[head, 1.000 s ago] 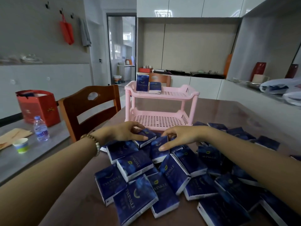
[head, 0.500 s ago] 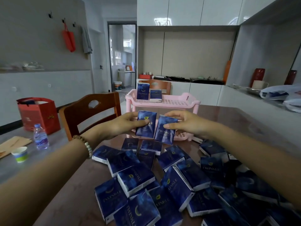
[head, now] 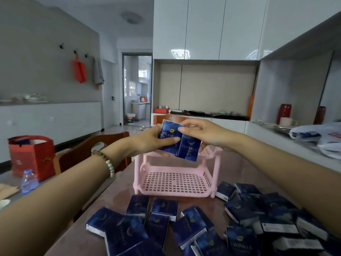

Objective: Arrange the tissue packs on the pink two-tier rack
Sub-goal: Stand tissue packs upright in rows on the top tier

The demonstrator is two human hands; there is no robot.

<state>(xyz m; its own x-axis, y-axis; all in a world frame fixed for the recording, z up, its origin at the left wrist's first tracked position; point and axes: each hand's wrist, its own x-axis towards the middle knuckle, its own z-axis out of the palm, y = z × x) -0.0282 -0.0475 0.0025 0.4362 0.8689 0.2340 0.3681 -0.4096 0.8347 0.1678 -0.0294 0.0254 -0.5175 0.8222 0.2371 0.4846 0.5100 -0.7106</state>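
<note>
Left hand [head: 145, 144] and right hand [head: 207, 133], each with grip round one TWINKLE pack [head: 188, 151].

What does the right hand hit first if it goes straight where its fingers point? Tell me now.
The tissue pack in the left hand, most likely: the right hand, gripping its own pack, points left across it. Depth is unclear, so they may be touching.

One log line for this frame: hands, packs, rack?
left hand: holds tissue pack | right hand: holds second tissue pack | packs: side by side near pink rack top tier | pile of packs: on table before rack
</note>
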